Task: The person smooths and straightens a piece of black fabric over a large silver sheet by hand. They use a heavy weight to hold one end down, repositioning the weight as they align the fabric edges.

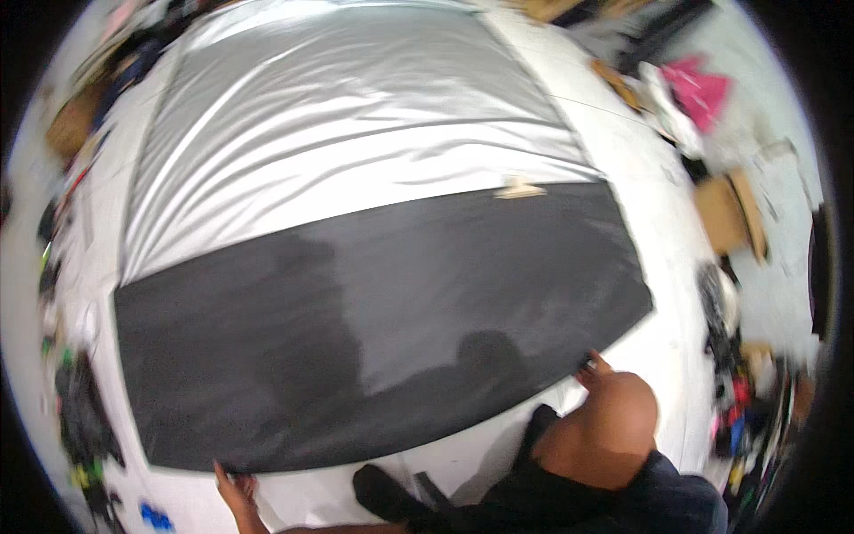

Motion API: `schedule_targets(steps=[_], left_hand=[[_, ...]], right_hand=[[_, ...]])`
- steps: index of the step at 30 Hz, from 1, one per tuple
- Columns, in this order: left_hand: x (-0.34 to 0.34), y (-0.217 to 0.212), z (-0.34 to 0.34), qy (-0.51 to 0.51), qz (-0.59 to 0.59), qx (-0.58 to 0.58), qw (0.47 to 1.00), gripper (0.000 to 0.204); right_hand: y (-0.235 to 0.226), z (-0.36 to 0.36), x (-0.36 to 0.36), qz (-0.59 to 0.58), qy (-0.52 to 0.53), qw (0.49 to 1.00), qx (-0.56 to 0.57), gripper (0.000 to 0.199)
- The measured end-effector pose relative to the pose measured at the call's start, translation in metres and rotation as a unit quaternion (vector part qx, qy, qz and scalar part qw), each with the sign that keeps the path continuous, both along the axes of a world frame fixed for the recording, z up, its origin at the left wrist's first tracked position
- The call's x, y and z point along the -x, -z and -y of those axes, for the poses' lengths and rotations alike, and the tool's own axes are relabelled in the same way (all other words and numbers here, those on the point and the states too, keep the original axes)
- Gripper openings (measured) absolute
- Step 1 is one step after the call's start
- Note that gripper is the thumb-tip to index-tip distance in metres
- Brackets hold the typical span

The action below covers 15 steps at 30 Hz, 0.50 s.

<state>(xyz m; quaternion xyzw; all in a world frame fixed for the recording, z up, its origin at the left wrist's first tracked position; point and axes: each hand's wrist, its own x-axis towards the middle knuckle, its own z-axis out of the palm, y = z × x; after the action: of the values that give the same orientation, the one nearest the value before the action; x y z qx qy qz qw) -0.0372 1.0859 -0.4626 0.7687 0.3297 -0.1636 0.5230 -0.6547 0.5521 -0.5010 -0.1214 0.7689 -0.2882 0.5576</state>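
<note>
A large fabric sheet lies on the white floor, its far part silver and wrinkled, its near part a smooth black panel. My left hand grips the near edge of the black panel toward its left corner, thumb on top and the other fingers partly hidden. Farther right along the same edge, my right hand pinches the fabric, partly covered by my bent knee. On the seam between silver and black rests a small cream-coloured object, too blurred to name. My shadow falls across the black panel.
White floor tiles border the sheet. Along the right wall are a brown cardboard box, a pink bag and mixed clutter. Dark items line the left side, with a small blue object at lower left. My dark-covered foot is close to the near edge.
</note>
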Motion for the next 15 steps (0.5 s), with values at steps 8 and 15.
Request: schedule_targets(steps=[8,15], left_hand=[[0.039,0.022,0.064,0.417,0.071,-0.142,0.895,0.057],[-0.016,-0.029,0.186,0.590,0.016,-0.397,0.702,0.059]], right_hand=[[-0.061,-0.015,0.008,0.027,0.002,0.997,0.077,0.040],[-0.023,0.012,0.097,-0.009,0.072,0.984,0.164,0.038]])
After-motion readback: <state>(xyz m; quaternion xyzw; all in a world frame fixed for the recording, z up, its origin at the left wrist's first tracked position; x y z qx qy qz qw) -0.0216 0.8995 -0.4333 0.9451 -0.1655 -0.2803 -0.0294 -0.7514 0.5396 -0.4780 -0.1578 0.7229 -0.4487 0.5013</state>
